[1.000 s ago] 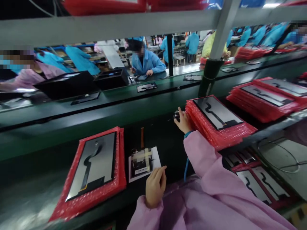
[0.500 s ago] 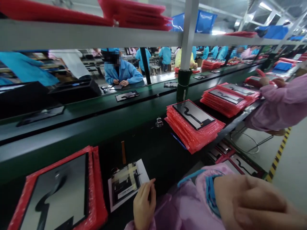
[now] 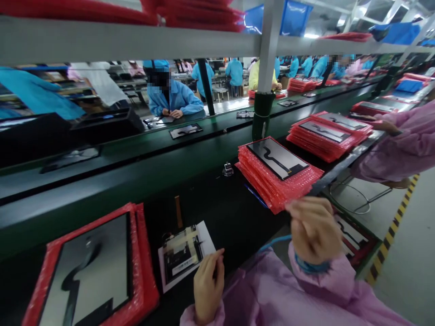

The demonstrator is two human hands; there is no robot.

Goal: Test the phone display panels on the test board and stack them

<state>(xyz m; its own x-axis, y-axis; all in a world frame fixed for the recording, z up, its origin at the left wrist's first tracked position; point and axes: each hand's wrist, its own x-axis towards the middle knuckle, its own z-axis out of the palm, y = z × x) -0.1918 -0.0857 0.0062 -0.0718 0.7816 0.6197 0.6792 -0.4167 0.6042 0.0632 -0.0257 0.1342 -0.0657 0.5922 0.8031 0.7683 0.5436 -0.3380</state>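
My left hand (image 3: 209,283) rests at the bench's front edge, fingers closed together at the tips; I cannot make out anything in them. Close beside it, a black electronic assembly (image 3: 181,253) with yellowish tape and a barcode label lies on a white sheet (image 3: 208,241). My right hand (image 3: 316,228), with a blue wrist strap (image 3: 311,265) and cord, is raised in front of a stack of red bubble-wrap sleeves (image 3: 272,199). Its fingers look curled but are blurred. A display panel (image 3: 277,158) with a black flex cable lies on that stack.
Another display panel (image 3: 98,271) lies on red sleeves at left. An orange-brown strip (image 3: 178,212), a small metallic part (image 3: 227,169) and a blue pen (image 3: 255,195) are on the bench. A post (image 3: 263,113) and overhead shelf (image 3: 136,43) stand ahead. A co-worker's pink sleeve (image 3: 408,131) is at right.
My right hand has moved from the lower right up and left, towards the stack of red sleeves. My left hand stays by the assembly. The view has shifted slightly.
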